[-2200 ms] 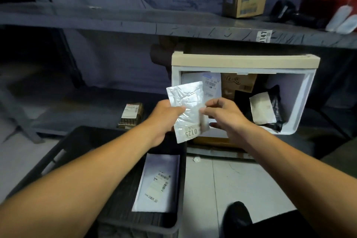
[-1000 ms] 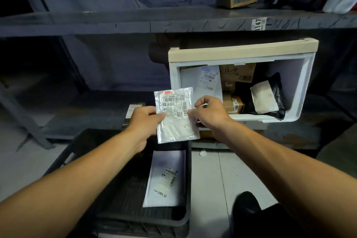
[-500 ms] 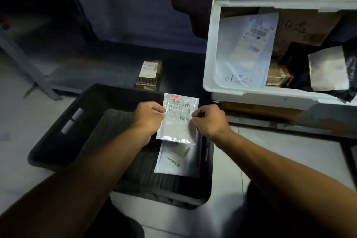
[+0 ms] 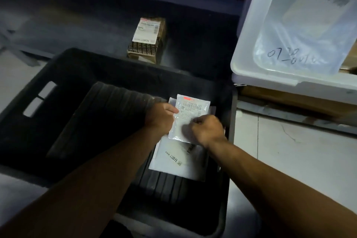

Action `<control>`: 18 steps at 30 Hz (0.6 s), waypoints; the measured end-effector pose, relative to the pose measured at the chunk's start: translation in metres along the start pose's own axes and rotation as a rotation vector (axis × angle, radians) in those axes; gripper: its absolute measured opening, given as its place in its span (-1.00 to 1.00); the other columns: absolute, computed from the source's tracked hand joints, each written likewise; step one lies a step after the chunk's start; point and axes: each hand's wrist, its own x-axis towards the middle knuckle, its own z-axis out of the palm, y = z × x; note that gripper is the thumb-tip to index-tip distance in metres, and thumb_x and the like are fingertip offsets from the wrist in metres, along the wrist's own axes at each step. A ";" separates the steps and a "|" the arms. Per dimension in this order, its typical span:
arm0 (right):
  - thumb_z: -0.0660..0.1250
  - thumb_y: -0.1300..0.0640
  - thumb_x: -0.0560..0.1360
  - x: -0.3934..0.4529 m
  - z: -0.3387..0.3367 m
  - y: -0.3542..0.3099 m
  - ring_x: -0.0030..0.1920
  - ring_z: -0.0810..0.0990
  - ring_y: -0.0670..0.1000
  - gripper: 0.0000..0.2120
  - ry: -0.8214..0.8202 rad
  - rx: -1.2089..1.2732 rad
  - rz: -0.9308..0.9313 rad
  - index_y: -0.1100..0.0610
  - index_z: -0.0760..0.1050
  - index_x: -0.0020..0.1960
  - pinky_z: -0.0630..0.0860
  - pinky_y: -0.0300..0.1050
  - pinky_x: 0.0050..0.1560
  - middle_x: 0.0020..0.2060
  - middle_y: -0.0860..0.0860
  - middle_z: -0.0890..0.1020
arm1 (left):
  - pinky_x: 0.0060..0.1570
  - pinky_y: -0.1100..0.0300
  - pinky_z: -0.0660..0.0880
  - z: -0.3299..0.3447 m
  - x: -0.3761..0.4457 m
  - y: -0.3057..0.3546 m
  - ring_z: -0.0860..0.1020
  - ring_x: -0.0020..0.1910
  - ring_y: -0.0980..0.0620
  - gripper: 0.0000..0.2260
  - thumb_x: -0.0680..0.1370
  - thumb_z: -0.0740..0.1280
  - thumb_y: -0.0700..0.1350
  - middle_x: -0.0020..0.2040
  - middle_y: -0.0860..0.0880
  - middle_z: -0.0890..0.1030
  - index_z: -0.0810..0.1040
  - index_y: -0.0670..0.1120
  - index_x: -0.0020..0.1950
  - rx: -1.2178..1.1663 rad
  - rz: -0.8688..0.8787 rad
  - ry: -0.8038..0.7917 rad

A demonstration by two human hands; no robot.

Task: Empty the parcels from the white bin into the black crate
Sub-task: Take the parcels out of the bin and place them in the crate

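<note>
The small clear parcel [image 4: 190, 116] is sitting low inside the black crate [image 4: 81, 75], over a white mailer [image 4: 179, 160] lying on the crate floor. The left hand [image 4: 159, 117] is pinching its left edge; the right hand [image 4: 207, 130] is gripping its right side. The white bin [image 4: 257, 50] is standing just beyond, holding another bag [image 4: 301, 44].

The bin [image 4: 249, 48] runs off the top and right edges, its bag's [image 4: 301, 44] label blurred. The right hand [image 4: 206, 128] is motion-smeared and hides the pouch's [image 4: 188, 114] near right corner. The mailer's [image 4: 179, 160] print is too small to read.
</note>
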 end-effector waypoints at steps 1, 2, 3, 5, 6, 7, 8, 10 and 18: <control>0.33 0.11 0.52 0.006 0.004 0.003 0.19 0.63 0.14 -0.67 -0.005 -0.016 0.017 0.18 0.64 0.24 0.46 -0.25 0.03 0.23 0.14 0.64 | -0.49 0.49 0.33 0.008 0.006 -0.003 0.52 -0.27 0.04 -0.74 0.55 0.24 -0.42 -0.06 -0.14 0.64 0.67 -0.21 0.07 0.007 -0.010 -0.009; 0.32 0.11 0.52 0.011 0.007 0.004 0.20 0.61 0.15 -0.65 -0.010 -0.036 0.030 0.18 0.62 0.26 0.45 -0.24 0.04 0.24 0.16 0.62 | -0.45 0.47 0.36 0.015 0.012 -0.006 0.56 -0.20 -0.01 -0.74 0.55 0.24 -0.42 -0.03 -0.14 0.65 0.67 -0.20 0.07 0.015 -0.020 -0.019; 0.31 0.11 0.53 0.014 0.009 0.005 0.23 0.60 0.16 -0.64 -0.011 -0.061 0.035 0.18 0.60 0.29 0.45 -0.22 0.08 0.26 0.18 0.59 | -0.39 0.43 0.39 0.022 0.017 -0.009 0.60 -0.12 -0.08 -0.73 0.54 0.25 -0.43 0.00 -0.15 0.66 0.67 -0.19 0.06 0.023 -0.031 -0.028; 0.28 0.11 0.54 0.021 0.015 0.006 0.28 0.54 0.18 -0.64 -0.013 -0.098 0.031 0.16 0.55 0.32 0.44 -0.17 0.23 0.31 0.20 0.52 | -0.27 0.35 0.45 0.033 0.027 -0.013 0.64 0.03 -0.15 -0.73 0.54 0.26 -0.43 0.06 -0.18 0.68 0.67 -0.15 0.04 0.037 -0.051 -0.043; 0.27 0.11 0.55 0.025 0.017 0.007 0.30 0.52 0.19 -0.64 -0.026 -0.110 0.020 0.16 0.54 0.32 0.43 -0.13 0.29 0.32 0.21 0.49 | -0.23 0.32 0.48 0.037 0.032 -0.016 0.64 0.06 -0.14 -0.72 0.55 0.26 -0.43 0.08 -0.18 0.68 0.66 -0.13 0.02 0.048 -0.060 -0.050; 0.26 0.09 0.56 0.030 0.020 0.007 0.32 0.49 0.20 -0.65 -0.056 -0.127 0.012 0.17 0.54 0.30 0.43 -0.09 0.33 0.32 0.21 0.49 | -0.18 0.30 0.49 0.040 0.036 -0.018 0.64 0.08 -0.13 -0.71 0.55 0.23 -0.43 0.09 -0.18 0.68 0.66 -0.11 0.00 0.058 -0.064 -0.056; 0.26 0.06 0.56 0.034 0.023 0.007 0.36 0.46 0.20 -0.65 -0.095 -0.152 0.013 0.16 0.55 0.29 0.43 -0.06 0.36 0.32 0.23 0.50 | -0.12 0.29 0.50 0.043 0.040 -0.020 0.64 0.09 -0.13 -0.69 0.56 0.21 -0.43 0.09 -0.19 0.68 0.65 -0.09 -0.01 0.069 -0.064 -0.061; 0.28 0.01 0.57 0.043 0.029 0.007 0.43 0.38 0.18 -0.66 -0.165 -0.195 0.034 0.13 0.57 0.27 0.39 -0.07 0.38 0.35 0.24 0.51 | -0.06 0.27 0.51 0.048 0.045 -0.022 0.64 0.10 -0.12 -0.67 0.55 0.20 -0.44 0.10 -0.19 0.69 0.66 -0.10 0.00 0.087 -0.062 -0.071; 0.22 0.08 0.63 0.045 0.025 0.005 0.50 0.27 0.20 -0.69 -0.203 -0.256 0.059 0.21 0.53 0.28 0.20 -0.06 0.50 0.30 0.22 0.56 | 0.13 0.15 0.57 0.052 0.045 -0.020 0.66 0.04 -0.07 -0.78 0.56 0.33 -0.35 0.07 -0.11 0.71 0.71 -0.14 0.07 0.213 0.063 -0.099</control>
